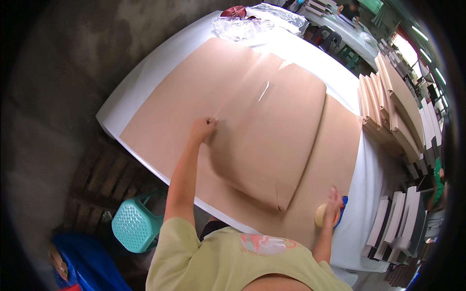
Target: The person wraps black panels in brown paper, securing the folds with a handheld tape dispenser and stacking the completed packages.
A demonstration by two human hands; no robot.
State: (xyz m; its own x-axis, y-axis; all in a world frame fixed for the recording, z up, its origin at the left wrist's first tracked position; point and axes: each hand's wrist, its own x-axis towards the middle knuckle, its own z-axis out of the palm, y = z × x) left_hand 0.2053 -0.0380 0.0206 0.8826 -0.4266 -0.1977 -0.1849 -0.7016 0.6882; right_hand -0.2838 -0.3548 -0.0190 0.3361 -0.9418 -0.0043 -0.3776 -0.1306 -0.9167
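A large tan paper sheet [194,92] lies flat across a white table [145,63]. On top of it sits a folded tan paper piece [276,131] with a short strip of clear tape near its upper middle. My left hand [203,128] presses its fingertips on the paper at the folded piece's left edge. My right hand [332,202] rests on a pale yellow roll of tape [321,216] at the near right of the sheet, with something blue just under it.
Crumpled clear plastic [257,19] and a dark red object [234,11] lie at the table's far end. Stacks of tan folded packages [393,106] and white-edged boards [395,223] line the right side. A teal plastic stool [133,224] stands at lower left.
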